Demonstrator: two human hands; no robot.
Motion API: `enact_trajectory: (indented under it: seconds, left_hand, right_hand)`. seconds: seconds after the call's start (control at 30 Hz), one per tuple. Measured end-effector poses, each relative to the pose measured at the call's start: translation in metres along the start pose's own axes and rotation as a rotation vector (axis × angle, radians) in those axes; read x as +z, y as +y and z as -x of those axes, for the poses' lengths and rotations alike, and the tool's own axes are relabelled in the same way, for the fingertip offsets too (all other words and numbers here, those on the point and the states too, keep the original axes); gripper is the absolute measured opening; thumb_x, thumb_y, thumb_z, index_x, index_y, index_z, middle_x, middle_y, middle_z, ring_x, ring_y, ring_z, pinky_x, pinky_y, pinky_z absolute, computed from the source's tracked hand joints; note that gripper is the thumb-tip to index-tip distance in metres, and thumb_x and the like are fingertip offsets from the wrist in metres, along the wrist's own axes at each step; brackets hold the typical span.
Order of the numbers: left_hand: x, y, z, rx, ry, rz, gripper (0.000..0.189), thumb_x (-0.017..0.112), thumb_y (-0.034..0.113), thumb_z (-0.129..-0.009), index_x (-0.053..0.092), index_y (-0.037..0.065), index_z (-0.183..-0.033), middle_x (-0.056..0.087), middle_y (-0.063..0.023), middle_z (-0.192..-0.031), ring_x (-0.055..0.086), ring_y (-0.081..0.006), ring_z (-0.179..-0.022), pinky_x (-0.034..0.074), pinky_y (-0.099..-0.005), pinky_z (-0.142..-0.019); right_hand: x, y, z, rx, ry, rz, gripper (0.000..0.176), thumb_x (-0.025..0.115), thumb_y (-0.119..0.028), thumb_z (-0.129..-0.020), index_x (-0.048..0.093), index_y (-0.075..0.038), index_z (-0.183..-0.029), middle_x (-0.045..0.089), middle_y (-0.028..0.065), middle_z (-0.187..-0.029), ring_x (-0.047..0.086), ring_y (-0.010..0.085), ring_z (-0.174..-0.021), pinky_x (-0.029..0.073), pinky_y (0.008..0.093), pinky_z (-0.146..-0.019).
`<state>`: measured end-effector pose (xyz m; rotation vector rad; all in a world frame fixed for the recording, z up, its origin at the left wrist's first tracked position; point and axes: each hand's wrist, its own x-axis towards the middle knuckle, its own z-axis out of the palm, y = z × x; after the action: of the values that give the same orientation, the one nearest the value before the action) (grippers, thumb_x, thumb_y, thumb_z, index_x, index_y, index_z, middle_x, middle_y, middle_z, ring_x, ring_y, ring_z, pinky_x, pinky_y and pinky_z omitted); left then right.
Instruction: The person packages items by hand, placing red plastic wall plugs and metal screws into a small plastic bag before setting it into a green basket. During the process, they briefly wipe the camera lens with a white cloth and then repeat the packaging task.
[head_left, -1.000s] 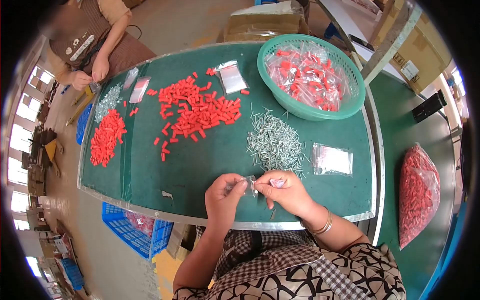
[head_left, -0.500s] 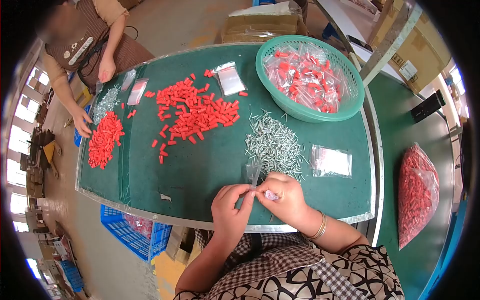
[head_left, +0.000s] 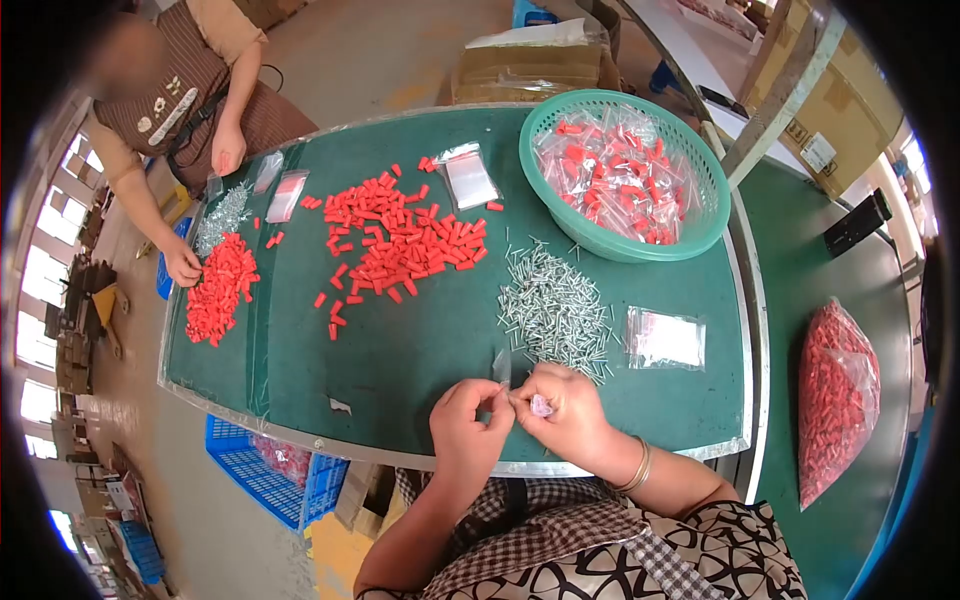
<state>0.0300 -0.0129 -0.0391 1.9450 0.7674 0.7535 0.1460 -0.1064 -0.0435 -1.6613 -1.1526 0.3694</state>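
Note:
Near the table's front edge, my left hand (head_left: 468,425) pinches the edge of a small clear plastic bag (head_left: 502,368). My right hand (head_left: 562,408) meets it at the same edge, its fingers closed on the bag, with a crumpled clear piece (head_left: 541,406) showing in its curled fingers. Just beyond my hands lies a pile of silver screws (head_left: 557,305). Red plastic sleeves (head_left: 400,240) are heaped farther left. A stack of flat clear bags (head_left: 665,338) rests right of the screws, and another stack (head_left: 468,180) lies beyond the red heap.
A green basket (head_left: 625,245) of filled bags stands at the back right. Across the table at left, a co-worker's hands (head_left: 182,262) are at smaller piles of red pieces (head_left: 222,290) and screws. A blue crate (head_left: 262,478) sits below the table; a large red-filled sack (head_left: 838,400) lies at right.
The view has shifted slightly, so the table appears lower. My hands stay together at the small bag, which now hangs narrower. The co-worker's lower hand has moved onto the red pieces.

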Motion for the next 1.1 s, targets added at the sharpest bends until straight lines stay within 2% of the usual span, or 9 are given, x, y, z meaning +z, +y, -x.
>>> enact_trajectory:
  seconds: [0.17, 0.23, 0.33, 0.43, 0.63, 0.67, 0.77, 0.97, 1.1]
  left_hand:
    - [0.011, -0.005, 0.003, -0.143, 0.05, 0.076, 0.008, 0.064, -0.004, -0.078, 0.058, 0.0, -0.08, 0.06, -0.005, -0.072, 0.058, -0.0106, -0.063, 0.046, -0.0239, -0.056]
    - [0.003, -0.013, 0.002, -0.19, 0.019, 0.08, 0.007, 0.06, -0.007, -0.082, 0.057, 0.0, -0.081, 0.058, 0.0004, -0.073, 0.055, -0.0032, -0.064, 0.043, -0.0189, -0.055]
    - [0.003, -0.013, 0.0, -0.167, -0.012, 0.125, 0.006, 0.058, -0.007, -0.084, 0.059, -0.001, -0.083, 0.059, 0.0003, -0.076, 0.053, -0.0016, -0.066, 0.042, -0.0186, -0.054]
    - [0.007, 0.005, -0.009, -0.326, -0.015, 0.564, 0.01, 0.058, -0.008, -0.084, 0.06, -0.001, -0.091, 0.06, -0.0006, -0.079, 0.053, -0.0018, -0.068, 0.041, -0.0183, -0.054]
    - [0.008, -0.014, -0.014, 0.043, -0.032, -0.122, 0.03, 0.059, -0.009, -0.082, 0.058, 0.001, -0.109, 0.058, -0.0004, -0.076, 0.051, -0.0029, -0.064, 0.042, -0.0182, -0.057]
    - [0.007, -0.012, -0.015, 0.001, -0.036, -0.062, 0.033, 0.06, -0.009, -0.081, 0.057, 0.001, -0.112, 0.057, -0.0003, -0.075, 0.051, -0.0029, -0.063, 0.042, -0.0182, -0.057]
    - [0.004, -0.002, -0.016, -0.097, -0.064, 0.092, 0.042, 0.061, -0.009, -0.079, 0.054, 0.002, -0.119, 0.056, -0.0001, -0.072, 0.049, -0.0029, -0.062, 0.042, -0.0186, -0.057]
    - [-0.022, 0.006, -0.015, -0.071, -0.203, 0.076, 0.058, 0.062, -0.009, -0.078, 0.047, 0.005, -0.132, 0.055, 0.0006, -0.069, 0.048, -0.0032, -0.061, 0.042, -0.0193, -0.058]
    - [-0.024, 0.006, -0.014, -0.056, -0.256, 0.039, 0.059, 0.064, -0.005, -0.078, 0.047, 0.006, -0.133, 0.055, -0.0015, -0.068, 0.051, -0.0076, -0.059, 0.044, -0.0228, -0.057]
  right_hand:
    - [0.001, -0.004, 0.0, 0.055, 0.183, 0.037, 0.013, 0.071, -0.004, -0.072, 0.058, -0.005, -0.075, 0.056, 0.0104, -0.07, 0.058, 0.0298, -0.063, 0.046, 0.0373, -0.054]
    - [0.001, -0.001, -0.002, 0.035, 0.186, -0.003, 0.014, 0.071, -0.004, -0.072, 0.057, -0.005, -0.075, 0.056, 0.0103, -0.07, 0.058, 0.0291, -0.062, 0.046, 0.0365, -0.054]
    - [0.002, -0.001, -0.001, 0.008, 0.172, -0.02, 0.015, 0.071, -0.004, -0.071, 0.056, -0.006, -0.073, 0.056, 0.01, -0.07, 0.058, 0.0287, -0.06, 0.046, 0.0363, -0.052]
    - [0.004, -0.003, -0.002, -0.031, 0.131, 0.022, 0.016, 0.072, -0.005, -0.07, 0.056, -0.006, -0.072, 0.056, 0.0094, -0.069, 0.058, 0.0292, -0.059, 0.046, 0.0369, -0.051]
    - [0.004, -0.004, 0.0, -0.085, 0.153, 0.093, 0.017, 0.072, -0.001, -0.068, 0.056, -0.005, -0.07, 0.054, 0.009, -0.063, 0.055, 0.0261, -0.054, 0.044, 0.0346, -0.049]
    - [0.004, -0.002, 0.001, -0.069, 0.176, 0.097, 0.017, 0.072, -0.001, -0.068, 0.055, -0.005, -0.07, 0.053, 0.0089, -0.062, 0.055, 0.0261, -0.053, 0.044, 0.0347, -0.049]
    - [-0.002, 0.005, 0.003, -0.073, 0.094, 0.122, 0.02, 0.076, -0.008, -0.069, 0.063, -0.009, -0.084, 0.059, 0.009, -0.078, 0.061, 0.0285, -0.062, 0.05, 0.0364, -0.052]
    - [-0.01, -0.01, -0.007, -0.162, -0.124, 0.296, 0.064, 0.083, -0.019, -0.062, 0.062, -0.013, -0.122, 0.06, 0.0077, -0.118, 0.066, 0.0242, -0.083, 0.056, 0.0338, -0.066]
    - [-0.011, -0.008, -0.005, -0.135, -0.184, 0.24, 0.059, 0.082, -0.018, -0.063, 0.063, -0.012, -0.118, 0.06, 0.0079, -0.119, 0.066, 0.0245, -0.084, 0.056, 0.0338, -0.066]
